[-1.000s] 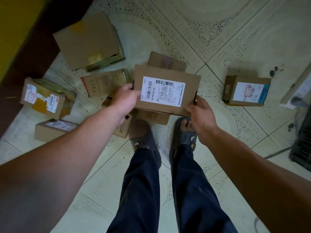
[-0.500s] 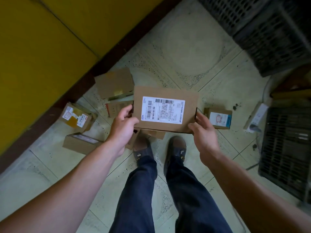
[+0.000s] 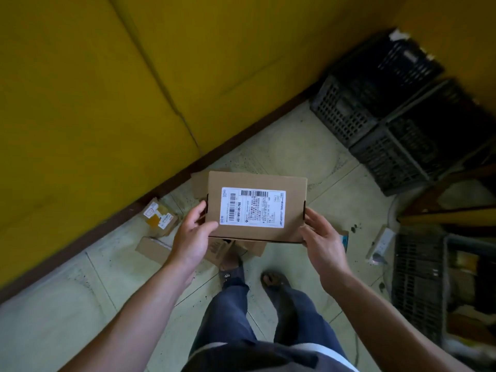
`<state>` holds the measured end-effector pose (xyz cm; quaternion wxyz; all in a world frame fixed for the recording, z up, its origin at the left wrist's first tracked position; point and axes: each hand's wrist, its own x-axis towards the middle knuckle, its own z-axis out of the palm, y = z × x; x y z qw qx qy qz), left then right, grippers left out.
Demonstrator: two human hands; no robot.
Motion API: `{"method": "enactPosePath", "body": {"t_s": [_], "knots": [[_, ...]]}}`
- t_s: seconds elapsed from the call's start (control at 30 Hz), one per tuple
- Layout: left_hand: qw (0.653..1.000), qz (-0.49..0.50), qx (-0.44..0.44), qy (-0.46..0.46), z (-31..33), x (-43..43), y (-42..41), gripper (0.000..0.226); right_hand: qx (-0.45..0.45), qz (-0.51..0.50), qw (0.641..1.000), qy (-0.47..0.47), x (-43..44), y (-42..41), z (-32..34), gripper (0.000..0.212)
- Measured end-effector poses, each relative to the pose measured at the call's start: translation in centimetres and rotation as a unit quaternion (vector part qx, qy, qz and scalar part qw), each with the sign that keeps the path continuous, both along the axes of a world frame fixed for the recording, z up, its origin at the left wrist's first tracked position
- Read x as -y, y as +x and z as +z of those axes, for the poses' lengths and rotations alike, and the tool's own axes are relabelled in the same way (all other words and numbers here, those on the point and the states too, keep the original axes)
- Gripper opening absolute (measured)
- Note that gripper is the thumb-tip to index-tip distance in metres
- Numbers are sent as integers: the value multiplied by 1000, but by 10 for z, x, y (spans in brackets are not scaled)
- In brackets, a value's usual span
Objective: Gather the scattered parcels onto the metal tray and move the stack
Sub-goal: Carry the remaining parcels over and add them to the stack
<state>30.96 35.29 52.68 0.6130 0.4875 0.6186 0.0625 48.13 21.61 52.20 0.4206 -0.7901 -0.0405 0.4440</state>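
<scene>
yellow wall [image 3: 107, 89] up top, dark skirting [image 3: 161, 189] along its foot, pale tiled floor [image 3: 308, 157] below. and here is the box [image 3: 257, 183], brown cardboard, up off the floor and held roughly level above the feet, its white label [image 3: 252, 206] with barcodes facing up. left hand [image 3: 192, 237] grasps the left edge, thumb laid on the top face, fingers [image 3: 197, 210] curled against the side. right hand [image 3: 322, 237] grasps the right edge, its fingers [image 3: 311, 216] pressed up along that side. both hands clamped on, the box between them. down on the floor, parcels lie scattered. a taped parcel [image 3: 159, 217] with yellow tape and small labels lies just beside the skirting. a flat parcel [image 3: 151, 247] sits near it, closer to the left arm. another corner of cardboard [image 3: 200, 181] pokes out behind the box's far left edge, and more cardboard [image 3: 222, 248] shows under its near edge, just beyond the left sandal [image 3: 230, 272]. a sliver of a blue-edged parcel [image 3: 344, 238] peeks from behind the right hand. right sandal [image 3: 273, 280] is planted on the tile beside the other. over in the far right corner, black crates [image 3: 375, 116] stand by the wall, another crate [image 3: 416, 277] closer on the right, and a white power strip [image 3: 381, 242] lies on the floor beside it.
</scene>
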Motion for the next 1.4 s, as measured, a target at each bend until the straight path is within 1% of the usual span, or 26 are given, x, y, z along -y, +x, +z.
{"method": "enactPosePath", "body": {"t_s": [0.1,0.17,0.23,0.3,0.43,0.6,0.7,0.77,0.83,0.9,0.97,1.0,1.03,1.07,1.1,1.2,1.23,1.3,1.4], "knots": [[1000,19,4,5,17,11,-4,57,3,17,1000,5,3,1,15,46],[998,57,13,21,47,27,-9,56,15,57,998,24,6,4,39,41],[996,78,12,43,60,43,-12,54,31,84,995,32,7,11,53,35],[987,141,13,71,82,67,-22,52,40,145,987,56,8,13,74,29],[972,214,11,93,99,103,-38,51,55,227,969,79,5,9,94,36],[944,314,16,96,121,148,-70,49,63,319,940,103,2,-16,114,26],[913,391,20,116,132,171,-98,45,59,379,916,119,-2,-46,127,24],[888,443,19,123,139,187,-118,41,70,426,893,128,-6,-69,130,25],[867,481,32,127,147,201,-134,35,80,453,877,137,-10,-89,132,26],[832,537,41,138,154,228,-163,33,83,500,849,151,-6,-127,138,24],[810,565,41,150,159,247,-184,29,81,530,829,162,-3,-156,144,20],[794,585,45,155,162,262,-200,29,81,555,811,167,1,-179,145,18],[782,601,49,159,164,275,-214,35,83,574,797,167,6,-198,145,14],[774,610,58,162,164,285,-223,41,89,585,790,160,11,-212,145,15],[756,631,60,163,166,308,-245,46,94,608,772,159,23,-243,145,18],[735,656,66,162,165,339,-273,52,78,624,760,165,41,-282,145,21],[719,672,67,162,166,358,-293,47,75,641,745,169,53,-308,144,21],[708,684,68,165,165,384,-324,38,53,656,735,160,70,-346,145,18],[689,702,58,168,160,426,-374,42,43,671,722,160,100,-408,144,16]]}}
